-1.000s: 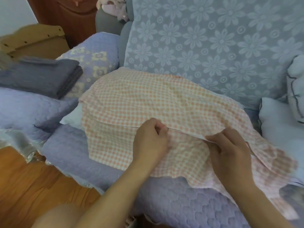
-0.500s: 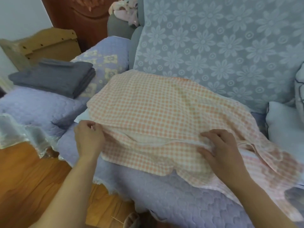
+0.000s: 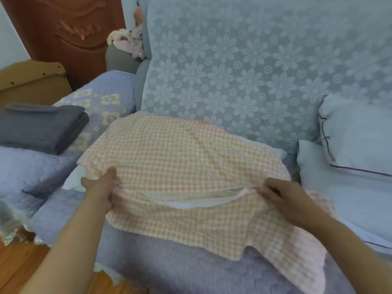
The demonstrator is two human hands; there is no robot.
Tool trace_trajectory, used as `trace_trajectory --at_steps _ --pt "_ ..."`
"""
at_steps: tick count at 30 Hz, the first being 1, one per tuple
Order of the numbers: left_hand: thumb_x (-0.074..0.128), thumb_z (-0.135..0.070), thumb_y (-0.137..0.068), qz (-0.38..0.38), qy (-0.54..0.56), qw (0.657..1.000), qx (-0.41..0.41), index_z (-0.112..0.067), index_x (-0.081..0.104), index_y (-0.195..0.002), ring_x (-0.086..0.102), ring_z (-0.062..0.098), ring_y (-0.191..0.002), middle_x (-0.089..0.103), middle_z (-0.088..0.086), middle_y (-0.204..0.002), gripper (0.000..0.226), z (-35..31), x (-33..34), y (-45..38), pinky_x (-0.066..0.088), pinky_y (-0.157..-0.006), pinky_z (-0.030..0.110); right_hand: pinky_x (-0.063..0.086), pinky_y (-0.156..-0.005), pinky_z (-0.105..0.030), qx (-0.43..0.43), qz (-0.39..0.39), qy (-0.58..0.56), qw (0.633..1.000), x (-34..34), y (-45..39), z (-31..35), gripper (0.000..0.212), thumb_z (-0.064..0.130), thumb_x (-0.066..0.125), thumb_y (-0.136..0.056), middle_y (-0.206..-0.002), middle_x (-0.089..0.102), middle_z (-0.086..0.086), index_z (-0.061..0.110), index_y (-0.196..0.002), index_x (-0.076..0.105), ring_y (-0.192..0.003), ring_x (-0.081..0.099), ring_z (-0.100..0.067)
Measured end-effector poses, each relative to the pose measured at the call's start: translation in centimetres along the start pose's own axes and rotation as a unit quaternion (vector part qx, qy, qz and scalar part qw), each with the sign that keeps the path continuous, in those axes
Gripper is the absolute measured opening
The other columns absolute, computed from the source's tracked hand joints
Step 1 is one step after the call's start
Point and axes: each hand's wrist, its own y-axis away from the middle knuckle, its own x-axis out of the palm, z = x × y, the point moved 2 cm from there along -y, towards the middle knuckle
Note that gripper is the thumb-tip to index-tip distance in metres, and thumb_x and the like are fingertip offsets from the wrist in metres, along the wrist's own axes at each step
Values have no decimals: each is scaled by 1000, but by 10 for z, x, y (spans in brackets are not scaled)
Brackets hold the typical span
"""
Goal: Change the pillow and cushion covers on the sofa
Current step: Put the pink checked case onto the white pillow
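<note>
On the sofa [image 3: 191,270] | we are pinching the cover [image 3: 180,158] — left hand [image 3: 99,187], right hand [image 3: 284,196] at its opening's ends | opening is running left-right between our hands, pillow [image 3: 186,205] showing inside

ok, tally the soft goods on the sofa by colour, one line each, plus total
Orange checked: 1, the pillow cover, gripped by left hand and right hand
Pale blue: 2, upright cushion, flat cushion
Grey: 1 stack of folded cloth
Total: 4
</note>
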Motion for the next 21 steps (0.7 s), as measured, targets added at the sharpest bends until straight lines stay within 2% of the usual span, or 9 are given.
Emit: trace_trajectory --at_steps 2,4,5,7,10,14,17,19,21 --pt "76 -37 -90 27 12 1000 -8 -25 10 -160 58 38 -118 49 11 -147 98 5 7 2 53 -92 54 46 -71 -36 121 -57 -12 991 -2 -1 -25 38 42 46 -101 -77 63 -1 14 -77 54 -71 57 -19" --pt "70 -26 -96 41 -19 999 18 -23 12 -160 62 34 -95 56 7 -133 87 9 14 10 55 -75 45 45 -96 -44 290 -66 -20 955 6 -1 -48 53 57 41 -98 -126 61 -15 11 -120 57 -108 59 -32" --pt "69 -24 -95 38 -37 998 39 -24 16 -160 62 35 -96 55 6 -135 84 10 16 10 56 -75 46 40 -104 -44 352 -19 -70 933 16 -1 -51 72 65 42 -95 -149 45 -15 12 -145 41 -128 49 -35" --pt "64 -39 -87 21 -114 989 94 -24 28 -156 60 44 -113 52 12 -146 80 26 22 -33 56 -87 59 36 -109 -38 383 70 -157 908 38 -7 -46 98 69 46 -91 -164 17 -10 10 -159 9 -144 31 -35" --pt "47 -54 -81 24 -226 963 143 -15 43 -145 59 54 -112 58 21 -135 75 32 26 -65 54 -85 69 43 -91 -36 313 30 -66 947 43 -20 -42 62 31 49 -102 -152 38 -15 10 -154 22 -129 45 -36" --pt "48 -31 -95 47 -236 952 188 -15 56 -128 61 39 -100 63 15 -118 38 -15 6 70 57 -73 50 42 -79 -38 206 -6 162 965 -23 -4 -32 22 17 43 -97 -117 63 -12 19 -112 59 -102 56 -35" --pt "56 -24 -94 80 -276 943 171 -14 53 -131 61 36 -99 63 12 -120 38 8 -13 91 51 -72 40 44 -69 -35 225 19 249 942 -60 33 -42 16 17 46 -89 -95 62 -5 27 -95 58 -83 57 -29" --pt "61 -30 -86 74 -313 933 164 -11 52 -130 61 37 -100 64 14 -120 49 28 -18 97 51 -82 46 50 -74 -35 265 121 295 910 -52 54 -54 23 21 46 -88 -102 61 -4 26 -108 58 -87 58 -26" --pt "56 -40 -87 47 -362 913 181 -13 41 -139 58 42 -108 59 21 -130 61 43 -22 104 49 -90 52 52 -84 -39 260 136 310 904 -30 67 -68 39 31 37 -90 -119 57 -9 19 -124 53 -100 56 -29"
